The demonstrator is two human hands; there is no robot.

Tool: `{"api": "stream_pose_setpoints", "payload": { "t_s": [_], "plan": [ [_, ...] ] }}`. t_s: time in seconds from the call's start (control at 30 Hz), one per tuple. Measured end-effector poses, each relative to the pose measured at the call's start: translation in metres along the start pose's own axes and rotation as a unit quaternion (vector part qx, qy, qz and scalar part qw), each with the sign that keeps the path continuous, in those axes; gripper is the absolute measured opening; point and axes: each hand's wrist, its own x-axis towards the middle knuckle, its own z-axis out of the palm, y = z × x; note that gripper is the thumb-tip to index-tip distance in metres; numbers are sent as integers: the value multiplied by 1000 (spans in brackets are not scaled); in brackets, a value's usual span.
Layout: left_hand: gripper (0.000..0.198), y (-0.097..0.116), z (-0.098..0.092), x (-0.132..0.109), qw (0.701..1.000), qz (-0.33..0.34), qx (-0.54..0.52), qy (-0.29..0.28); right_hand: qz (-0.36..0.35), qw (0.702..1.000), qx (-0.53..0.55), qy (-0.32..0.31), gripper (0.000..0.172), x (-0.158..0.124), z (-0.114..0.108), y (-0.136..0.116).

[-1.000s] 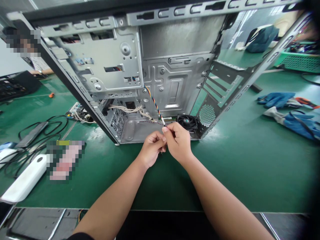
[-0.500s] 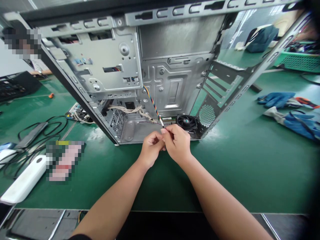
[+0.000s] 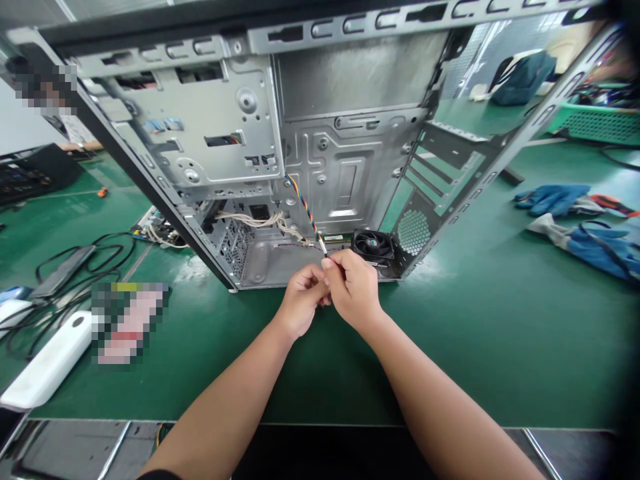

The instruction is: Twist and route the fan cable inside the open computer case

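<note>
An open metal computer case (image 3: 350, 160) stands on the green table. From beneath its drive bay runs a twisted multicoloured cable (image 3: 307, 212) with a white sleeve near its lower end. My right hand (image 3: 354, 287) pinches the cable's end just below that sleeve. Touching it, my left hand (image 3: 303, 300) is closed at the same spot; what its fingertips hold is hidden. Behind the hands, a black fan (image 3: 373, 245) lies in the case's lower right corner, beside a bundle of pale wires (image 3: 260, 219).
Blue gloves (image 3: 555, 199) and a green basket (image 3: 595, 123) with items lie at the right. On the left are black cables (image 3: 113, 257), a white power strip (image 3: 50, 360) and a small circuit part (image 3: 160, 228). A person is partly visible at the upper right.
The hands hold almost the same pose at the cable end. The case appears shifted very slightly left in view.
</note>
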Motion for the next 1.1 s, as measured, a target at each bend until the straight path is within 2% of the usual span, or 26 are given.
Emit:
{"api": "stream_pose_setpoints", "payload": {
  "t_s": [0.17,0.4,0.57,0.83,1.1],
  "plan": [
    [34,1,1,-1,995,68,69,35,-26,999,-23,26,18,-2,2,3],
    [32,0,0,-2,984,110,128,52,-39,998,-31,38,16,-4,2,3],
    [30,2,0,-2,989,89,117,35,-11,999,-22,31,22,-2,0,-1],
    [32,2,1,-2,996,66,63,25,6,1000,3,17,24,0,-1,-2],
    [33,0,-3,-1,1000,-9,-12,-15,11,1000,20,-17,21,1,-1,-1]
  ]
}}
